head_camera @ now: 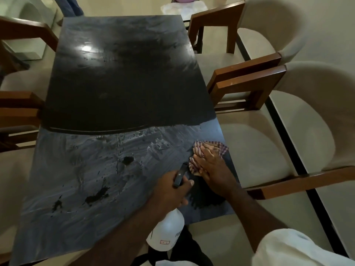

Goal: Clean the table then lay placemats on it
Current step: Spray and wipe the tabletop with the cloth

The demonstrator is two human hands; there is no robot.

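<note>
Cleaning step: right hand [211, 166], fingers flat, presses a checked cloth [221, 146] at the tabletop's [115, 83] right edge; left hand [169, 191] grips a spray bottle [167, 233]. Next, likely, wiping leftward across the streaks [76, 179].

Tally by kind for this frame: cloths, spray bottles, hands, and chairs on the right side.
Cloth: 1
Spray bottle: 1
Hands: 2, left hand, right hand
Chairs on the right: 2, near chair, far chair
Total: 6
</note>
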